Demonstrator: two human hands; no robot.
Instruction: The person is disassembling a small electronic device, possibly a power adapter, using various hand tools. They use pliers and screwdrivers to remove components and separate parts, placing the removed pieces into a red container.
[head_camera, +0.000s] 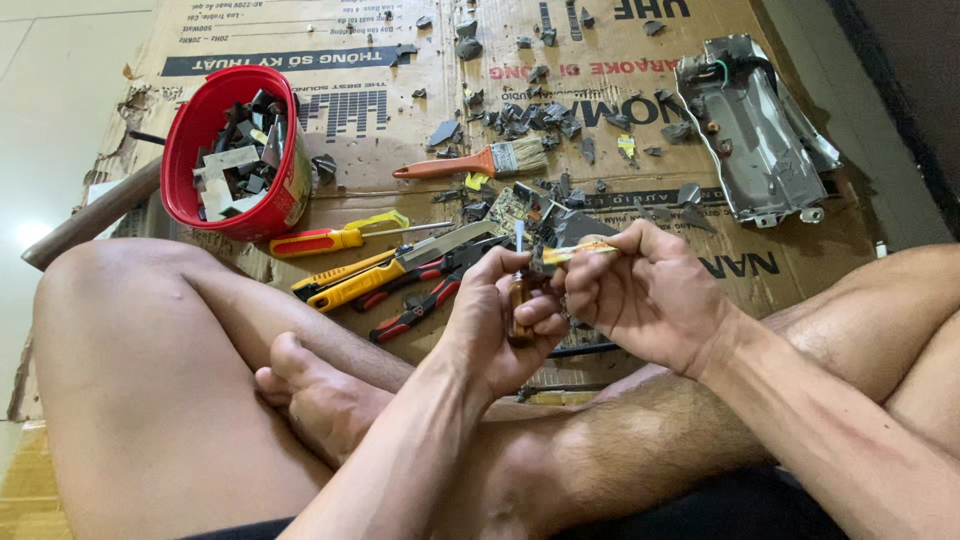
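I sit cross-legged on flattened cardboard (380, 180). My left hand (500, 320) is closed around a small screwdriver (518, 300) with a brown handle, its shaft pointing up. My right hand (640, 290) pinches a small flat part with a yellow strip (575, 253), held edge-on against the screwdriver tip. The two hands touch above my crossed legs.
A red bucket (190, 190) of metal scraps stands at the left. A paintbrush (480, 160), a red and yellow screwdriver (340, 238), yellow-handled snips (400, 268) and red-handled pliers (420, 305) lie on the cardboard. Grey fragments are scattered about. A bent metal chassis (750, 130) lies at the right.
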